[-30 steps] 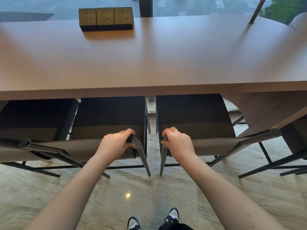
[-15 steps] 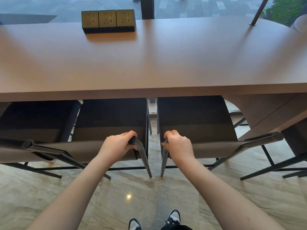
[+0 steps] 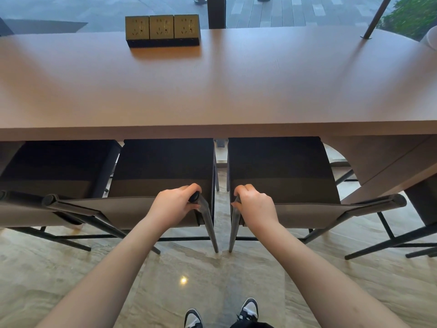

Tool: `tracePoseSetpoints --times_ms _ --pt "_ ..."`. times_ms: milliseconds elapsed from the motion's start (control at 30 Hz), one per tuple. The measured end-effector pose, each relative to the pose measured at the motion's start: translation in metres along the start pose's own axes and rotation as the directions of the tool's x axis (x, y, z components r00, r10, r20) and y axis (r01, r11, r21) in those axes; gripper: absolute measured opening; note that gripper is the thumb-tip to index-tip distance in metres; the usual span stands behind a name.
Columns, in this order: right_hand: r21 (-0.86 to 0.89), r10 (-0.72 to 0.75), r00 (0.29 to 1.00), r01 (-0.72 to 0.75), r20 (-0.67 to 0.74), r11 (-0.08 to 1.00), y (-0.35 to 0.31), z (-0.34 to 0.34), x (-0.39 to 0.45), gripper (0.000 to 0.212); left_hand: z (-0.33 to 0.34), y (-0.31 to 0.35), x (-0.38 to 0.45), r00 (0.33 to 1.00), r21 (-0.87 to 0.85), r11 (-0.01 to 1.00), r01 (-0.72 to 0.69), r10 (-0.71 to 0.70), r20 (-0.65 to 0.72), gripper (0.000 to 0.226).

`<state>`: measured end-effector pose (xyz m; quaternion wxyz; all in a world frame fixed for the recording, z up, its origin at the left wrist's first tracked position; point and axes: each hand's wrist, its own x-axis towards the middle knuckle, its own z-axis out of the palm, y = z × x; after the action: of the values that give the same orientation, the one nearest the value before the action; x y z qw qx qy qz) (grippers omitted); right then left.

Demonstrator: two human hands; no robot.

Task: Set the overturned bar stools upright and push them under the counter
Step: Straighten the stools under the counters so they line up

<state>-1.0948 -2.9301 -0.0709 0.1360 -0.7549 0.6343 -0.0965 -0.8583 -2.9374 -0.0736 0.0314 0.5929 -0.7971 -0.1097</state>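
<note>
Your left hand (image 3: 176, 204) has its fingers curled round the top right corner of the left bar stool (image 3: 163, 171) backrest, thumb side near the dark end cap; your right hand (image 3: 256, 205) grips the top left corner of the right bar stool (image 3: 279, 169) backrest the same way. Both stools stand upright, side by side with a narrow gap between them, seats partly tucked under the near edge of the table (image 3: 212, 91), backrests on your side of that edge. Holding the inner corners lets you drive both stools in one push and keep them parallel; judged from this, you're at the push-in step, nearly done for this pair. Another stool (image 3: 54, 166) sits further left, also under the table, and more stool legs (image 3: 402, 242) show at right. A block of three brass sockets (image 3: 163, 29) sits far left-centre on the table; no brand or writing readable on it or anywhere else. Your shoes (image 3: 220, 313) are at the near edge, on the marble floor (image 3: 212, 280).
</note>
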Motion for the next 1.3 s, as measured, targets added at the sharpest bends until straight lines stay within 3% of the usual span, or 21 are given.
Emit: tracePoseSetpoints --times_ms 433,567,633,767,933,1033,1300 --pt "-0.056 -0.026 0.999 0.028 0.034 0.998 0.003 -0.003 0.001 0.034 0.002 -0.002 0.0 1.0 0.008 1.0 0.002 -0.002 0.003 0.039" --pt "0.094 -0.076 0.995 0.083 -0.07 0.992 0.007 -0.014 -0.003 0.059 -0.002 -0.001 -0.003 1.0 -0.057 0.998 -0.005 0.005 -0.013 0.073" --pt "0.231 -0.112 0.98 0.149 -0.164 0.962 0.006 -0.024 -0.009 0.068 -0.008 0.001 -0.009 0.998 -0.143 0.99 0.0 -0.01 -0.067 0.089" --pt "0.494 -0.149 0.945 0.282 -0.292 0.822 -0.006 -0.047 -0.021 0.087 -0.03 0.009 -0.028 0.949 -0.304 0.951 -0.056 -0.044 -0.312 0.091" --pt "0.599 -0.134 0.904 0.374 -0.406 0.708 -0.025 -0.07 -0.034 0.092 -0.057 0.013 -0.052 0.827 -0.475 0.864 -0.169 -0.137 -0.544 0.085" --pt "0.579 -0.165 0.884 0.416 -0.436 0.701 -0.031 -0.077 -0.041 0.09 -0.072 0.016 -0.064 0.791 -0.489 0.852 -0.186 -0.165 -0.589 0.082" --pt "0.559 -0.138 0.872 0.414 -0.469 0.719 -0.029 -0.083 -0.063 0.083 -0.088 0.022 -0.099 0.79 -0.478 0.864 -0.156 -0.182 -0.586 0.081"
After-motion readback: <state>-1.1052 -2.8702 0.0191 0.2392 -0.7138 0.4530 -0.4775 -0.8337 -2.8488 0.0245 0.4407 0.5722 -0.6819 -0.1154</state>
